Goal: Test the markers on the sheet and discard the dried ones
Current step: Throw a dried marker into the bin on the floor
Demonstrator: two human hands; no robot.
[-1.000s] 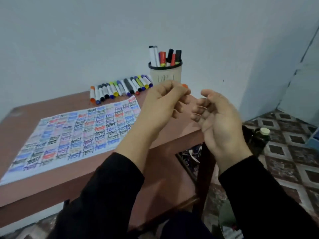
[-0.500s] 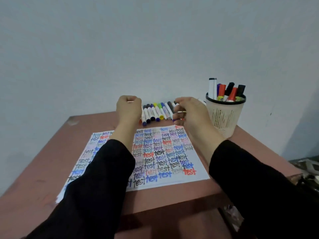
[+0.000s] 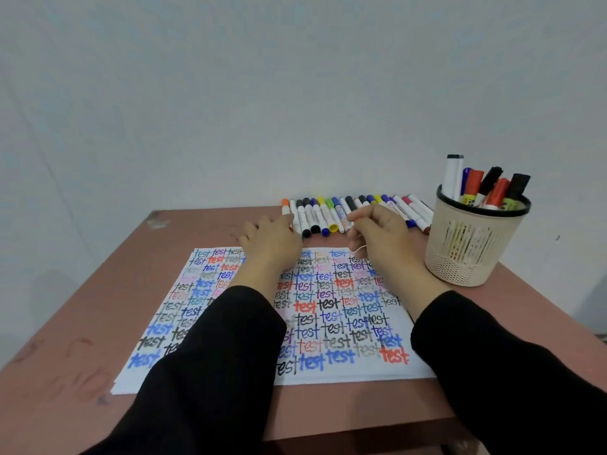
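The markers (image 3: 328, 215) are lying flat in a row along the far edge of the bench (image 3: 98, 290), just beyond the sheet (image 3: 338, 323). They are lying side by side with their long axes running from the person toward the wall. The ones on the left are pointing almost straight away, while those on the right are fanning out with their near ends swinging rightward. Both ends are showing colour, so I cannot tell which end is the cap. More markers are standing in the cup (image 3: 473, 251) at the right, leaning on its rim.

The left hand (image 3: 272, 239) is reaching to the left end of the row, its fingers (image 3: 251, 229) stretched forward and loosely spread, and holding nothing that I can see. The right hand (image 3: 377, 239) is hovering over the middle of the row with its fingers (image 3: 356, 221) curled under. A thin pale loop is showing beneath them, but I cannot tell whether they are pinching it or a marker.

The chief risk is rolling: the barrels are round and packed close, so a careless nudge could be sending several off the bench. Both sleeves (image 3: 230, 356) are lying across the sheet and could be smearing any wet ink. The sheet is also nearly full — a faint stroke from a drying marker may be getting lost among the other words.
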